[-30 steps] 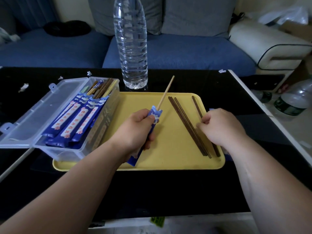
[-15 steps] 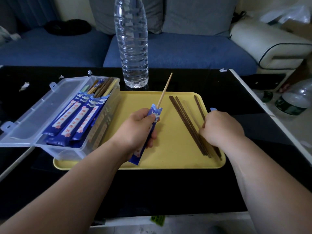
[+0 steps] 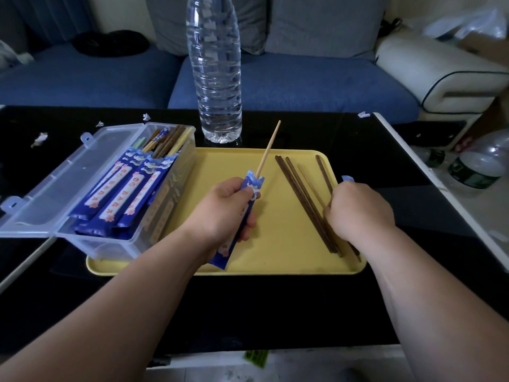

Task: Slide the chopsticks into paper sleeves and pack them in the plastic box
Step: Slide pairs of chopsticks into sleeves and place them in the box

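Observation:
My left hand (image 3: 225, 213) grips a blue paper sleeve (image 3: 254, 186) over the yellow tray (image 3: 281, 260). One pale chopstick (image 3: 270, 147) sticks out of the sleeve's top. My right hand (image 3: 360, 213) rests curled on the loose chopsticks at the tray's right side, fingers pinching a thin pale chopstick (image 3: 307, 179). Dark brown chopsticks (image 3: 297, 186) lie beside it. The clear plastic box (image 3: 170, 216) stands open on the tray's left end, holding several sleeved chopsticks (image 3: 124, 194).
A tall clear water bottle (image 3: 214, 70) stands just behind the tray. The box lid (image 3: 63, 180) lies open to the left over the black table. A blue sofa is behind, bottles on the floor (image 3: 479, 164) at right.
My right hand has closed in on the loose chopsticks and drawn slightly nearer. My left hand with the sleeve has barely moved.

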